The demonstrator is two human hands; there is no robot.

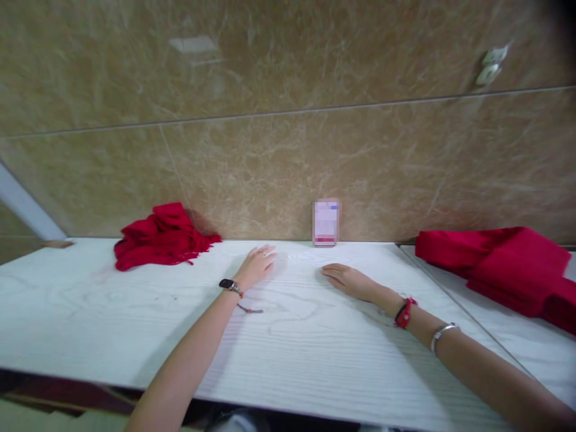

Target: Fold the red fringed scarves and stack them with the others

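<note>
Pink-white phone (326, 223) (long axis upright)

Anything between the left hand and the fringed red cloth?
Nothing visible stands in the way: only white tabletop shows between the left hand and the fringed red cloth. The upright phone-like device is on the hand's other side.

White tabletops (292, 342) bear red cloths (155, 243) and a phone (326, 223).

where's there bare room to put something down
The table is bare between the left hand and right hand, toward the front, and left of the left forearm, in front of the crumpled red cloth. Tighter: behind the hands, by the phone; far right, under the other red cloth.
</note>
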